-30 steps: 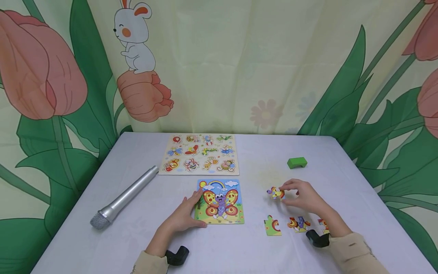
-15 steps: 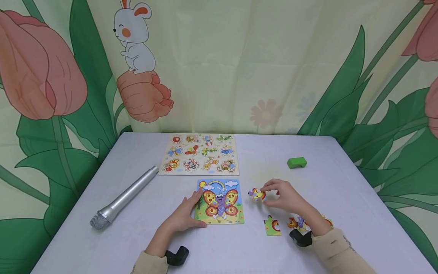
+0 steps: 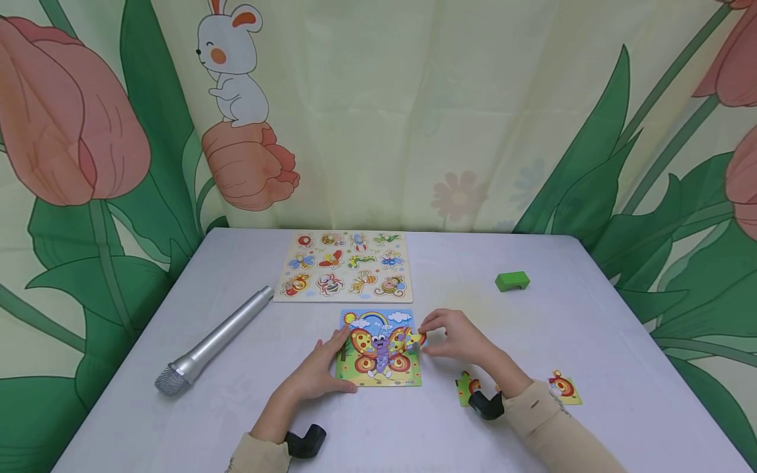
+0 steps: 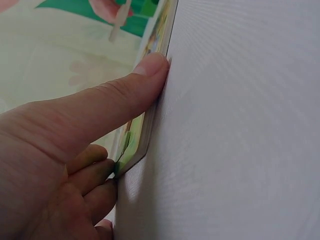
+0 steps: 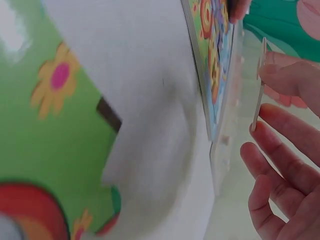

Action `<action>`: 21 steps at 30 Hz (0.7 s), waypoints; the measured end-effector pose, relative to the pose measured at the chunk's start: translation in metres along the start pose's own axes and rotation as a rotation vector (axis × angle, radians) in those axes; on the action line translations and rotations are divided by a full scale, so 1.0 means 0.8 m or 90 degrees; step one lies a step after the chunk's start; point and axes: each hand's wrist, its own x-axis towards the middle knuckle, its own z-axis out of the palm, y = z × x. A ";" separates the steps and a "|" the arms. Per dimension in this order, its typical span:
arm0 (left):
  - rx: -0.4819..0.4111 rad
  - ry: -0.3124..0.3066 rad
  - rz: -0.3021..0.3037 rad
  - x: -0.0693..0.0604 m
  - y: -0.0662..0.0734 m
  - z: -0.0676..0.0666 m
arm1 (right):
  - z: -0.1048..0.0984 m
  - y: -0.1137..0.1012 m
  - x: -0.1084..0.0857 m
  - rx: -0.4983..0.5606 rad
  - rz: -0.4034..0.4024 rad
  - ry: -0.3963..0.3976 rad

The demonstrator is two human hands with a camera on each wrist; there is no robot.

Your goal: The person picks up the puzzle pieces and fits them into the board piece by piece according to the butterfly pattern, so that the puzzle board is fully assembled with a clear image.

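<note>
A square butterfly puzzle board [image 3: 378, 376] lies at the near middle of the table. My left hand [image 3: 319, 368] holds its left side, the thumb against the near edge and other fingers at the left edge. In the left wrist view the thumb presses the board's edge [image 4: 145, 132]. My right hand [image 3: 461, 340] pinches a small yellow and red puzzle piece [image 3: 416, 339] over the board's right side. The right wrist view shows this thin piece [image 5: 259, 95] edge-on between thumb and fingers, apart from the board. A green puzzle piece [image 3: 463, 389] lies below the right hand, partly covered.
Another puzzle piece [image 3: 566, 389] lies to the right of my right sleeve. Behind the butterfly board is a larger insect puzzle board [image 3: 349, 299]. A silver microphone [image 3: 219, 338] lies at the left, and a green block [image 3: 512, 281] stands at the back right.
My right hand has carried the puzzle piece leftward from the table's right side to over the board's right edge. The left hand has stayed in place.
</note>
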 end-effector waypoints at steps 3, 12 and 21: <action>0.003 -0.002 0.003 0.000 0.001 0.000 | 0.006 -0.004 0.007 -0.004 0.008 -0.008; -0.007 -0.004 -0.005 -0.003 0.003 -0.002 | 0.020 -0.012 0.023 -0.057 -0.004 -0.030; -0.008 -0.005 -0.007 -0.004 0.002 -0.002 | 0.033 -0.013 0.033 -0.104 0.023 -0.040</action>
